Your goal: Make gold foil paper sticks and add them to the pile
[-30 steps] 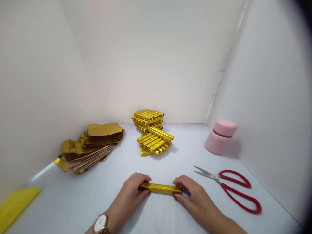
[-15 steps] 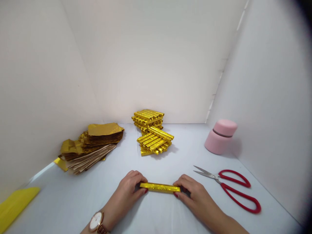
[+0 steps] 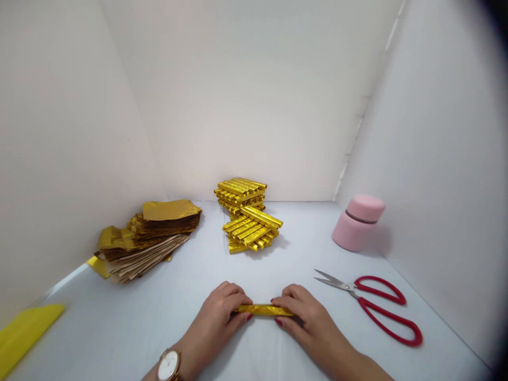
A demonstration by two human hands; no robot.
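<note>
A shiny gold foil paper strip, folded narrow [image 3: 262, 310], lies crosswise low in the middle of the head view. My left hand [image 3: 224, 312] pinches its left end between thumb and fingers. At the other end, my right hand [image 3: 299, 315] grips it in the same way, both sets of fingers near the middle. Beyond them stands a pile of similar folded gold strips [image 3: 254, 230], stacked in crossed layers. The strip's outer ends are partly covered by my fingers.
On the left sits a fanned stack of gold and brown paper sheets [image 3: 159, 233]. A yellow sheet [image 3: 29, 336] lies at the near left. Red-handled scissors [image 3: 381, 301] rest partly opened on the right, with a pink lidded container [image 3: 357, 225] behind them. White walls enclose the table.
Both hands have slid inward along the strip, leaving a shorter stretch of gold visible between them. The hands and strip sit slightly lower. The pile and scissors stay in place.
</note>
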